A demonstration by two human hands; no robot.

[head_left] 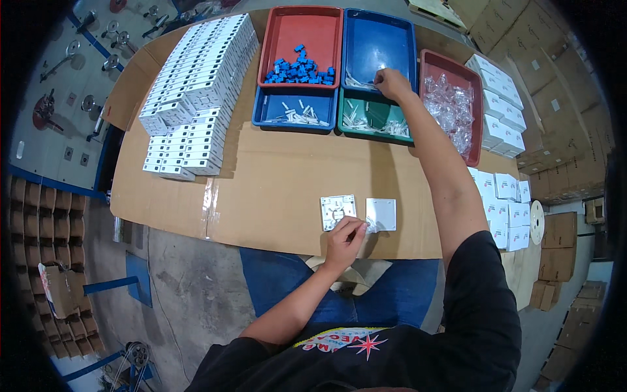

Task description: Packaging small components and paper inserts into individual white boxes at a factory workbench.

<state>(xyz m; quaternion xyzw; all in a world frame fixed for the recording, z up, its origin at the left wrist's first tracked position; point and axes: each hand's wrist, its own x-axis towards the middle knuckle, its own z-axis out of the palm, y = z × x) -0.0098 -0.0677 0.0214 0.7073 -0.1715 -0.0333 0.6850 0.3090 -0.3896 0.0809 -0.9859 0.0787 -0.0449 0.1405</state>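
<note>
My left hand is closed in a pinch at the table's near edge. A small clear plastic piece, too small to name exactly, shows at its fingertips. It overlaps the flat white cover plate. Just left of that plate lies an open white box base with moulded parts inside, its lower edge by my left fingers. My right arm stretches far forward. My right hand reaches into the front of the upper blue tray, fingers drawn together over small whitish pieces; what they hold is hidden.
A red tray holds blue connectors. Blue and green trays hold small white parts. Clear plastic pieces fill another red tray. White boxes stand stacked left and right on the cardboard-covered table.
</note>
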